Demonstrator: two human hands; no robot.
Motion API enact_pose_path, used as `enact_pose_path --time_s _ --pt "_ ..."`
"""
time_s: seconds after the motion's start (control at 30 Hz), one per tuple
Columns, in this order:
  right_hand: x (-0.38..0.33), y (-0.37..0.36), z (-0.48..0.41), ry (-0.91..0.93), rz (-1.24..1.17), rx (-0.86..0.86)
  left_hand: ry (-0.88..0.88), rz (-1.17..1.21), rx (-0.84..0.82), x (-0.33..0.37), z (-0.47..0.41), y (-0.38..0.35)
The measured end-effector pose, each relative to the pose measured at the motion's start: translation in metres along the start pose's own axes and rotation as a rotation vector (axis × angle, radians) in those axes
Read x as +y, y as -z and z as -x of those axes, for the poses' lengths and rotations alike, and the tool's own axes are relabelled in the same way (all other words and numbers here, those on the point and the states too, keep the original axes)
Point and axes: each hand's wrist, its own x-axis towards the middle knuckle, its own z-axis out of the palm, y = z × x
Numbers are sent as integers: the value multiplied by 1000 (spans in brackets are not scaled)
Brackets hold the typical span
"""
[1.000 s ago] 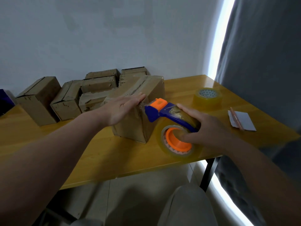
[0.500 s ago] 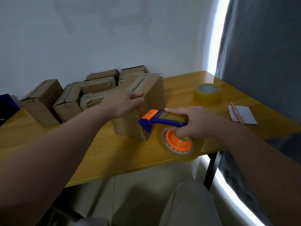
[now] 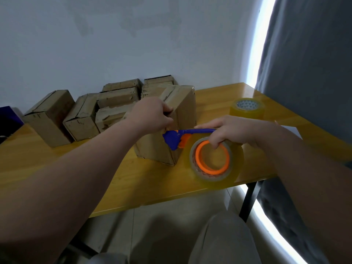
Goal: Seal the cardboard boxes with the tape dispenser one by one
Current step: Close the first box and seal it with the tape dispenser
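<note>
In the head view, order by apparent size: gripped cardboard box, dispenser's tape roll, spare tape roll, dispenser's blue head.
1. gripped cardboard box
2. dispenser's tape roll
3. spare tape roll
4. dispenser's blue head
Roll 2 is nearer the camera; the rolls' true sizes may match.

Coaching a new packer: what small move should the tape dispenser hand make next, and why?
Probably tilt the tape dispenser to cut the tape: its blue head is against the near side of the box, and the left hand grips the top edge.
</note>
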Motion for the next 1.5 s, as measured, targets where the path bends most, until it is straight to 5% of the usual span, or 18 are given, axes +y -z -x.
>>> enact_pose_path --time_s 0.57,0.7,0.83,0.97,1.2,1.4,1.5 --pt "-32 19 0 -261 -105 -20 41 30 -41 5 -5 7" --pt "-31 -10 -4 -380 183 -163 34 58 -31 3 -3 7" --pt "-21 -5 -4 -354 139 48 39 53 -26 2 -4 5" --pt "-28 15 -2 -284 401 135 38 -9 -1 6 -5 1" --pt "2 0 -21 -230 504 607 58 -242 81 19 2 -17" --pt "40 -42 -34 -328 779 587 8 -302 35 20 9 -15" --pt "56 -53 -37 -329 757 557 -86 -174 -147 2 11 -2"
